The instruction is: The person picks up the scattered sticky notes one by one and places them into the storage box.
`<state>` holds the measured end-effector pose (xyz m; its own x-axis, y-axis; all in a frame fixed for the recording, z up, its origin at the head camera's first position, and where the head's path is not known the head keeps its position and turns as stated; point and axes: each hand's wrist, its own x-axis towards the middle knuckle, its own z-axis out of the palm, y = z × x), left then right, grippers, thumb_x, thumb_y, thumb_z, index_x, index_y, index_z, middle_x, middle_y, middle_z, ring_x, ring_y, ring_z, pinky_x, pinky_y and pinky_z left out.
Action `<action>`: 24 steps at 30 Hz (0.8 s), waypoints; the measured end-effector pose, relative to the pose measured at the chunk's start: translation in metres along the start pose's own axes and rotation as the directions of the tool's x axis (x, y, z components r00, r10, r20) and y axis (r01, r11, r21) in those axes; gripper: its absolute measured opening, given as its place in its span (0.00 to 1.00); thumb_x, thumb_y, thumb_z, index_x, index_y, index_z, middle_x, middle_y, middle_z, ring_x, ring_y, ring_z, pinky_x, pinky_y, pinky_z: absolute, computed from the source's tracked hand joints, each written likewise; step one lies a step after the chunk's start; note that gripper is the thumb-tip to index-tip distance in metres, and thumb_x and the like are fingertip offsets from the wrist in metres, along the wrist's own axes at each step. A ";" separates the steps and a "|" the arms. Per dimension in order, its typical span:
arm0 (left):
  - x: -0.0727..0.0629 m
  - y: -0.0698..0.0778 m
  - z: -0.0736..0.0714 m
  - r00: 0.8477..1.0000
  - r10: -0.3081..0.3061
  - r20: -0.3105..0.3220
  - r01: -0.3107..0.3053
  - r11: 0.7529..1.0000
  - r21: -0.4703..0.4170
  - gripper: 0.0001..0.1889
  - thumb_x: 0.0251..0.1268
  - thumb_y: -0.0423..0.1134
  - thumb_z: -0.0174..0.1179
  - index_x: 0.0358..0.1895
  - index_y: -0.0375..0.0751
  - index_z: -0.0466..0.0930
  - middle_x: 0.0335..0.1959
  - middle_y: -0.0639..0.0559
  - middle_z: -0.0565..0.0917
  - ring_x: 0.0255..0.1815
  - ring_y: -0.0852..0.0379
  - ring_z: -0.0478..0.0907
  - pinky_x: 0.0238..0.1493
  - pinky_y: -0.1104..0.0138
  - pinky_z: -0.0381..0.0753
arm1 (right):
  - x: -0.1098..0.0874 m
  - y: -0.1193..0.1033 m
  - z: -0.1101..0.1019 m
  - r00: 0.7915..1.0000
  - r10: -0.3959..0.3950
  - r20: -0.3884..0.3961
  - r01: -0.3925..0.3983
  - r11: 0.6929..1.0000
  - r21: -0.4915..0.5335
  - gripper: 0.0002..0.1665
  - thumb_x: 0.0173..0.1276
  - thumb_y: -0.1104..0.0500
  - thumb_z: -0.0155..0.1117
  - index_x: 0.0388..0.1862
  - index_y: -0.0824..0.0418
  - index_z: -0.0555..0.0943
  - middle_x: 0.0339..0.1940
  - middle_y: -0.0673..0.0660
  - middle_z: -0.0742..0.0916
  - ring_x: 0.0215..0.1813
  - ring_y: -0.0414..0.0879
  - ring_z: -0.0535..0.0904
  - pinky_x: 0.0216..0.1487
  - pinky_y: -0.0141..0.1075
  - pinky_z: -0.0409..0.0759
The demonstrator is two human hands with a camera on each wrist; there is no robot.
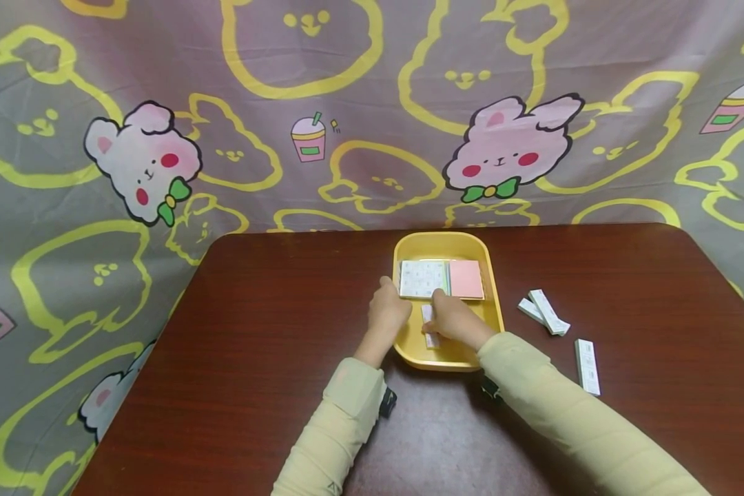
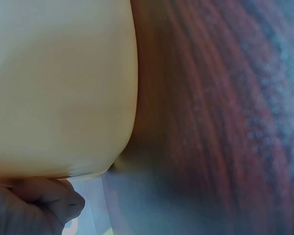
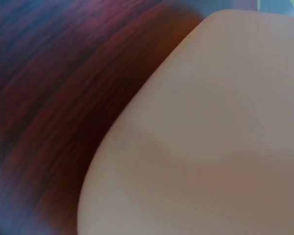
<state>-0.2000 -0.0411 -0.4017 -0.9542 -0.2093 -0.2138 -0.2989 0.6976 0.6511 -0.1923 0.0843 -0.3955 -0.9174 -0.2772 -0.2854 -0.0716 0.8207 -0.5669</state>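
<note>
A yellow plastic tray [image 1: 448,364] stands on the table. My left hand [image 1: 389,310] grips its left rim with curled fingers; the left wrist view shows that hand [image 2: 36,208] against the tray's edge, beside the outer wall [image 2: 63,98]. Inside the tray, my right hand [image 1: 455,318] pinches a narrow white printed strip [image 1: 432,340] that lies lengthwise near the front. Behind it sit a white printed stack of cards [image 1: 423,277] and a pink card stack [image 1: 466,278], side by side. In the right wrist view, the tray's outer wall [image 3: 201,122] hides the right hand.
To the right of the tray, two white printed strips [image 1: 548,313] lie crossed on the brown wooden table [image 1: 285,331]. Another strip [image 1: 587,366] lies nearer the front. A patterned curtain [image 1: 372,117] hangs behind the table's back edge.
</note>
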 end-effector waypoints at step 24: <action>0.001 0.000 0.001 1.000 0.002 -0.006 -0.002 1.000 -0.003 0.17 0.52 0.29 0.57 0.47 0.34 0.66 0.36 0.38 0.82 0.32 0.43 0.79 0.28 0.59 0.74 | 0.007 0.001 0.006 0.996 -0.087 0.006 0.087 0.995 0.051 0.22 0.54 0.68 0.67 0.46 0.71 0.70 0.25 0.56 0.76 0.29 0.47 0.72 0.31 0.32 0.69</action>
<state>-0.2006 -0.0405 -0.4025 -0.9548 -0.2121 -0.2083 -0.2972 0.6962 0.6534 -0.1961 0.0800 -0.4023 -0.9053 -0.3507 -0.2398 -0.1307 0.7669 -0.6283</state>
